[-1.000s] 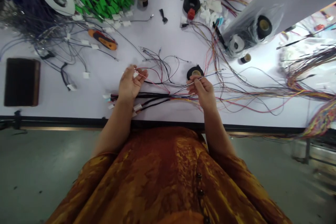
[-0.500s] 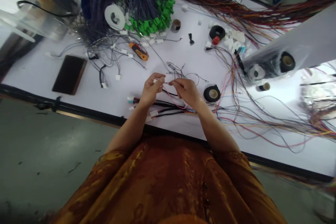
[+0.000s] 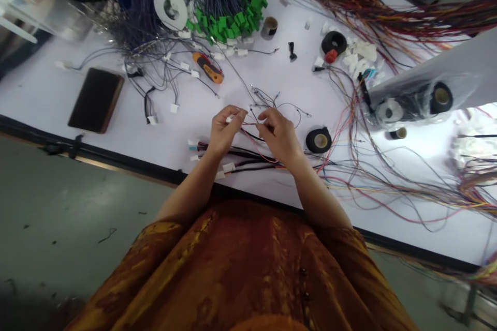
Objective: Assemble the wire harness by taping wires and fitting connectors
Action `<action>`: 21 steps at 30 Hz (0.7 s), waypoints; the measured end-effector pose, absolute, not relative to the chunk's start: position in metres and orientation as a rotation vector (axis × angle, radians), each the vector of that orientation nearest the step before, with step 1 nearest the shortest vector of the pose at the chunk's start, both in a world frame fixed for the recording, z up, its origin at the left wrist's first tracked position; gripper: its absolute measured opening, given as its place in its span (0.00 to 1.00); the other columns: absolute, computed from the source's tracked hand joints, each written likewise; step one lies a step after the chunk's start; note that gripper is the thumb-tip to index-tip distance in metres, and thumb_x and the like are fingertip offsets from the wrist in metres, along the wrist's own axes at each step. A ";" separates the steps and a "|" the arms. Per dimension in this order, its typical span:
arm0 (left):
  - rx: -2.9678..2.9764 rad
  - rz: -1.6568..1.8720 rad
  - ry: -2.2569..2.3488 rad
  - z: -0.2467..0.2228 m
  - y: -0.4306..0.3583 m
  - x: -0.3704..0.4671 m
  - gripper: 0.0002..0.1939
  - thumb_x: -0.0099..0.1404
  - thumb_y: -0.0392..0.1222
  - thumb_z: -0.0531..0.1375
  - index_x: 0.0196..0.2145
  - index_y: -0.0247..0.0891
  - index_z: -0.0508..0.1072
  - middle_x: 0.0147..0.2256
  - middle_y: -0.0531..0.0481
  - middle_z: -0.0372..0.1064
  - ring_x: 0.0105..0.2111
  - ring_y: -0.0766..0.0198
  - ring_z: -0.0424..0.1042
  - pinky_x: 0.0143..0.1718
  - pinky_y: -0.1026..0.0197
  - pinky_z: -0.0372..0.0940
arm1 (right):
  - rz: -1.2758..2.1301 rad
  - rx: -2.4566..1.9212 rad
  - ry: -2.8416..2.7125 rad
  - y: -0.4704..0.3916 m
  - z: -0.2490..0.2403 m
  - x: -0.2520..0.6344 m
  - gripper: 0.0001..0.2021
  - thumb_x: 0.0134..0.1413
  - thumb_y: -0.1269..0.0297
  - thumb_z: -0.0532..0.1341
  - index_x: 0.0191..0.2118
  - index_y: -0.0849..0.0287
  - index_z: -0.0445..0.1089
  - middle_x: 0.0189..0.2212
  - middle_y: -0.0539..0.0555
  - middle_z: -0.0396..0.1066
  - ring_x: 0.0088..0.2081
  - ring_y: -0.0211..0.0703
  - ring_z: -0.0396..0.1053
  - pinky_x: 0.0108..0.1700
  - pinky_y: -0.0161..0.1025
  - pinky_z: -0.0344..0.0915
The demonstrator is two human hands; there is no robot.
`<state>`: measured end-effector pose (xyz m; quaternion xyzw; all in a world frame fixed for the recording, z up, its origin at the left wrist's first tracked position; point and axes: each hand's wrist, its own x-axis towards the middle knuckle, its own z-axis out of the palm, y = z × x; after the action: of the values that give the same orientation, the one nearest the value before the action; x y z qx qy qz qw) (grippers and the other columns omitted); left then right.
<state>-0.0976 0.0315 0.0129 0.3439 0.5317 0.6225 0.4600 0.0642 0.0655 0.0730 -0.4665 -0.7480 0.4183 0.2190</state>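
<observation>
My left hand [image 3: 222, 134] is closed on a small white connector [image 3: 230, 119], partly hidden by its fingers. Thin dark red wire [image 3: 251, 124] stretches from there to my right hand [image 3: 281, 137], whose thumb and forefinger pinch it. A pink wire [image 3: 253, 139] hangs below, between the hands. Just beyond the fingertips lie several short grey wires [image 3: 267, 97] with metal ends. Under my wrists, black-sleeved cable branches [image 3: 248, 155] run along the table, with white connectors [image 3: 229, 167] at their left ends. Close to my right hand lies a roll of black tape [image 3: 319, 140].
An orange-and-black cutter [image 3: 208, 68] and a dark phone-like slab [image 3: 97, 100] lie to the left. Behind are purple-grey wires with green connectors [image 3: 233, 23]. Loose coloured wires [image 3: 388, 181] spread right, near a plastic-wrapped roll [image 3: 419, 83]. The table's black edge [image 3: 147, 166] runs in front.
The view has shifted slightly. My right hand's fingers have loosened and lifted a little around the wire. My left hand keeps its hold on the connector.
</observation>
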 end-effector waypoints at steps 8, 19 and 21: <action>0.719 1.496 1.142 0.016 0.032 -0.095 0.16 0.66 0.56 0.63 0.34 0.39 0.74 0.29 0.52 0.65 0.22 0.72 0.59 0.21 0.69 0.52 | 1.099 -1.123 -1.916 0.072 0.069 0.055 0.05 0.60 0.67 0.58 0.32 0.58 0.66 0.22 0.43 0.59 0.24 0.31 0.54 0.31 0.34 0.54; 0.362 1.455 0.931 0.027 0.036 -0.093 0.17 0.72 0.53 0.57 0.39 0.37 0.76 0.32 0.50 0.69 0.22 0.74 0.64 0.24 0.70 0.61 | 0.972 -1.094 -1.856 0.055 0.059 0.056 0.08 0.60 0.67 0.60 0.29 0.58 0.66 0.24 0.45 0.63 0.25 0.32 0.56 0.31 0.34 0.55; 0.354 1.450 0.959 0.028 0.036 -0.093 0.17 0.72 0.53 0.57 0.41 0.36 0.76 0.33 0.49 0.70 0.24 0.74 0.66 0.26 0.70 0.63 | 0.869 -1.048 -1.848 0.053 0.059 0.057 0.08 0.60 0.68 0.59 0.29 0.58 0.66 0.27 0.47 0.65 0.27 0.32 0.57 0.31 0.34 0.55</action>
<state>-0.0926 0.0358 0.0285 0.1549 0.4191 0.6334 0.6318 0.0570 0.0532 0.0588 -0.4164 -0.7341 0.3454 0.4105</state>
